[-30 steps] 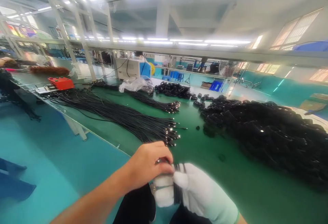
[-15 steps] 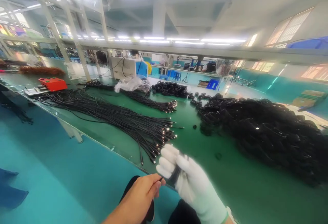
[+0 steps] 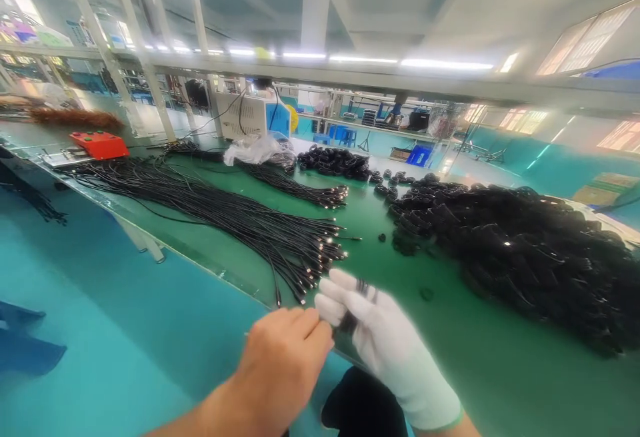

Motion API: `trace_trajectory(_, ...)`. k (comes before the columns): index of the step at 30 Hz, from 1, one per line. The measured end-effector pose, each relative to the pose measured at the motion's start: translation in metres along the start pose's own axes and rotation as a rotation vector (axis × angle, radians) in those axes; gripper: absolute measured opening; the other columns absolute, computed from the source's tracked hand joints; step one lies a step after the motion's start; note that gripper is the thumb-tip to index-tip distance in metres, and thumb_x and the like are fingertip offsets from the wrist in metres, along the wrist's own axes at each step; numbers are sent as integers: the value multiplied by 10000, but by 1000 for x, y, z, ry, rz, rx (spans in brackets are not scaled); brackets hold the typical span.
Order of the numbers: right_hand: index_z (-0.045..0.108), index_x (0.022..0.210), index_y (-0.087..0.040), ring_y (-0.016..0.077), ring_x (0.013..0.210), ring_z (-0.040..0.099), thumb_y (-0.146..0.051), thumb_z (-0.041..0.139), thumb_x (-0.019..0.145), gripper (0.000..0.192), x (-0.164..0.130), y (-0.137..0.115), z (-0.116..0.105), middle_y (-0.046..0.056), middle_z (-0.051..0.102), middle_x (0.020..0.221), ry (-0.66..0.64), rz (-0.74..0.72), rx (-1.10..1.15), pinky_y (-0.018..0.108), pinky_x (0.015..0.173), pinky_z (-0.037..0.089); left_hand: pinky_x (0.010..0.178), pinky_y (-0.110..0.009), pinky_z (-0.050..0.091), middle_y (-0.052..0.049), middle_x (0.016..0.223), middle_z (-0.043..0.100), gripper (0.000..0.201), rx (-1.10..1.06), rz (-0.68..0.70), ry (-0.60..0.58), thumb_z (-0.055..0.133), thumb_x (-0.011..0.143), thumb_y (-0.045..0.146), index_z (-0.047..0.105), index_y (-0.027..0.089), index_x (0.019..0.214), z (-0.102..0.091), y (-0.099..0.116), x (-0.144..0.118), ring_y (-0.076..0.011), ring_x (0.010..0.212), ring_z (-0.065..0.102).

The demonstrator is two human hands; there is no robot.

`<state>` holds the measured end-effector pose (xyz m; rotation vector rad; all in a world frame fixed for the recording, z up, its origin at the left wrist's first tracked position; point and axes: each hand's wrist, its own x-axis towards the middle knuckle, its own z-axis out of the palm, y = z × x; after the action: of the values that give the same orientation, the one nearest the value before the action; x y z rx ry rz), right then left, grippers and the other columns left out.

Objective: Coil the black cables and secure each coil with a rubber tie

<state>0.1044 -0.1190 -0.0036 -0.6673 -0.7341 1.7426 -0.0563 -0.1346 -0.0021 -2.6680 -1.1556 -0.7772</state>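
Observation:
My left hand point(image 3: 285, 357), bare, is closed with its fingertips turned away, right beside my gloved right hand; what they pinch is mostly hidden, but a moment earlier a black cable end showed in them. My right hand point(image 3: 385, 340), in a white glove, is wrapped around a black cable point(image 3: 349, 322) wound into a small coil, which shows below and between the fingers. Just beyond both hands, a long bundle of straight black cables point(image 3: 225, 214) with shiny metal plugs lies on the green tabletop point(image 3: 450, 370).
A large heap of coiled black cables point(image 3: 530, 244) covers the table's right side. Farther back lie a smaller heap of coils point(image 3: 335, 162), a second cable bundle point(image 3: 295, 187) and a clear plastic bag point(image 3: 257, 150). A red box with green buttons point(image 3: 100, 145) stands at left.
My left hand has turned over and risen, with its back now facing me and its fingers against the right hand. The right glove has closed further around the coil. The view has shifted slightly.

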Motion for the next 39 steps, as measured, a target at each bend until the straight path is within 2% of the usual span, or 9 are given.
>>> trace_trajectory(6, 633, 926, -97, 153, 789, 561, -198, 644, 785, 174, -2, 10, 11, 66, 614, 821, -231, 151, 34, 351, 802, 449, 577, -293, 272, 8, 722, 564, 164, -4, 370, -107, 511, 864, 230, 512, 176, 709, -29, -39, 33, -135, 642, 460)
trace_trajectory(15, 586, 977, -85, 108, 677, 490, -190, 679, 746, 270, -5, 33, 2, 33, 513, 763, -328, 333, 173, 325, 724, 433, 718, -216, 383, 23, 856, 613, 73, -377, 343, -344, 643, 792, 208, 589, 182, 752, -13, -63, 47, -106, 756, 521)
trace_trajectory(19, 548, 801, -87, 99, 654, 449, -154, 646, 750, 129, -2, 31, 1, 3, 422, 700, -282, 340, 232, 288, 682, 399, 822, -271, 367, -2, 866, 624, 76, -355, 335, -143, 569, 841, 166, 621, 184, 789, -21, -65, 52, -141, 876, 517)
trace_trajectory(22, 526, 766, -93, 115, 686, 469, -154, 653, 735, 144, -1, 30, -2, -5, 400, 682, -299, 355, 257, 288, 691, 396, 730, -250, 379, -10, 842, 607, 139, -237, 340, -75, 532, 832, 96, 637, 186, 824, -30, -60, 55, -133, 808, 499)
trace_trajectory(27, 557, 950, -85, 168, 704, 571, -298, 681, 737, 326, -3, 41, -15, 60, 562, 767, -308, 392, 143, 391, 720, 457, 547, -242, 354, 1, 750, 592, 173, -66, 504, -387, 642, 769, 219, 587, 176, 611, -34, -45, 66, -132, 682, 494)
trace_trajectory(30, 549, 946, -123, 161, 713, 589, -318, 715, 706, 351, -8, 48, -22, 36, 592, 750, -289, 442, 186, 382, 727, 474, 485, -222, 325, 29, 676, 580, 153, -184, 422, -578, 668, 763, 264, 612, 193, 640, -35, -46, 80, -116, 643, 516)
trace_trajectory(34, 563, 900, -145, 233, 866, 629, -344, 740, 678, 347, -13, 53, -25, 37, 640, 706, -306, 408, 218, 340, 690, 484, 496, -162, 365, 61, 654, 604, 71, -600, 245, -753, 692, 735, 226, 633, 194, 712, -29, -59, 86, -79, 610, 544)
trace_trajectory(37, 584, 902, -131, 266, 854, 657, -386, 702, 712, 339, -13, 57, -26, 58, 666, 651, -362, 334, 218, 314, 606, 501, 500, -143, 387, 61, 635, 590, 82, -873, 55, -748, 685, 731, 245, 636, 179, 728, -20, -63, 75, -70, 584, 534)
trace_trajectory(39, 588, 902, -125, 251, 727, 675, -411, 669, 738, 340, -11, 57, -27, 49, 655, 579, -362, 263, 199, 297, 537, 501, 479, -147, 373, 60, 608, 556, 104, -997, -101, -655, 673, 731, 261, 627, 168, 731, -13, -58, 63, -67, 550, 498)
